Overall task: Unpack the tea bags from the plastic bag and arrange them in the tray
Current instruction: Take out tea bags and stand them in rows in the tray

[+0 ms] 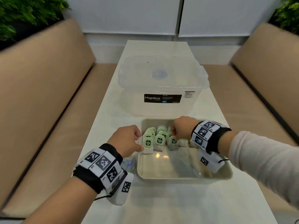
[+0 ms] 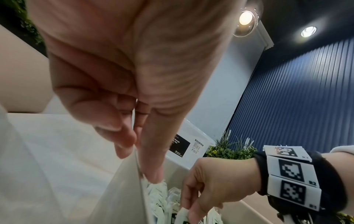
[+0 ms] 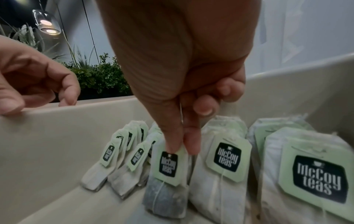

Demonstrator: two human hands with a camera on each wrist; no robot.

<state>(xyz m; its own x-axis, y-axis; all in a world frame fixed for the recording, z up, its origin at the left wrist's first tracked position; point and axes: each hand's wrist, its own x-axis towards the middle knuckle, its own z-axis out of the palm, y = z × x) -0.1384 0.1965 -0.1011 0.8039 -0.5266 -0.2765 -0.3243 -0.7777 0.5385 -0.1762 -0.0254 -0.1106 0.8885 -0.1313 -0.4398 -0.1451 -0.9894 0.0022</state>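
Item, at 9 o'clock of the scene: left hand point(image 1: 127, 139), fingers curled, thumb and fingertips resting on the left rim of the tray point(image 1: 186, 177); whether they pinch the rim cannot be told. Just below that wrist, crumpled clear plastic bag point(image 1: 128, 164) lying on the white table point(image 1: 169, 206), beside the tray. Item, centre: beige rectangular tray, its 12 o'clock half holding tea bags point(image 1: 159, 139) in rows, leaning upright with green "McCoy teas" tags facing the viewer; near half of the tray floor bare. Item, toward 3 o'clock: right hand point(image 1: 182, 127), thumb and forefinger pinching the top edge of one tea bag point(image 3: 168, 178) in the front row, other fingers curled in. Item, 12 o'clock beyond the tray: clear lidded storage box point(image 1: 161, 84) labelled "Megabox".
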